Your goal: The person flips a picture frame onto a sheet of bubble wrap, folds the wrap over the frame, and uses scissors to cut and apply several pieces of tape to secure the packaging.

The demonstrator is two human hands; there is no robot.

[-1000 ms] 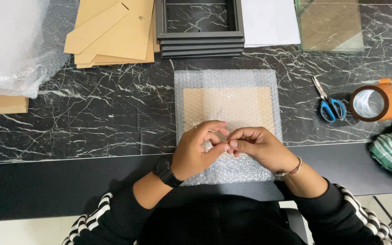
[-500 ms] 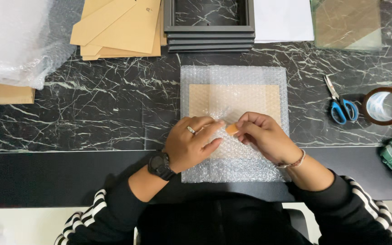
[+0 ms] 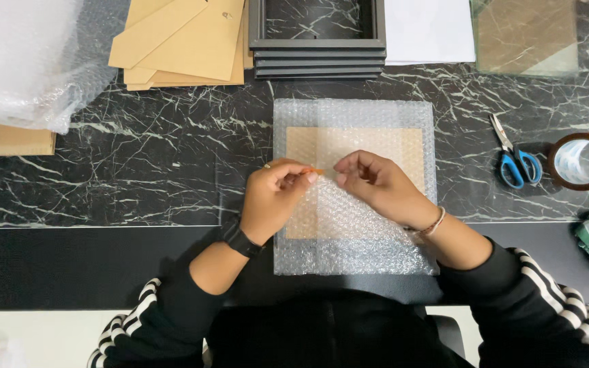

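Bubble-wrapped panel (image 3: 354, 187) lies on desk (image 3: 138, 170); I judge taping underway, left hand (image 3: 274, 197) and right hand (image 3: 376, 184) pinching tape strip (image 3: 322, 172), pressing down next.

I count: 1 bubble-wrapped flat panel (image 3: 356, 187) | 2 hands, left hand (image 3: 274, 197) and right hand (image 3: 380, 184) | 1 pair of blue-handled scissors (image 3: 512, 153) | 1 roll of brown tape (image 3: 584, 160) | 1 stack of dark picture frames (image 3: 318, 48), about 4 | 1 pile of brown backing boards (image 3: 185, 41) | 1 glass pane (image 3: 526, 34) | 1 bubble wrap bundle (image 3: 22, 58) | 1 white sheet (image 3: 427, 31)
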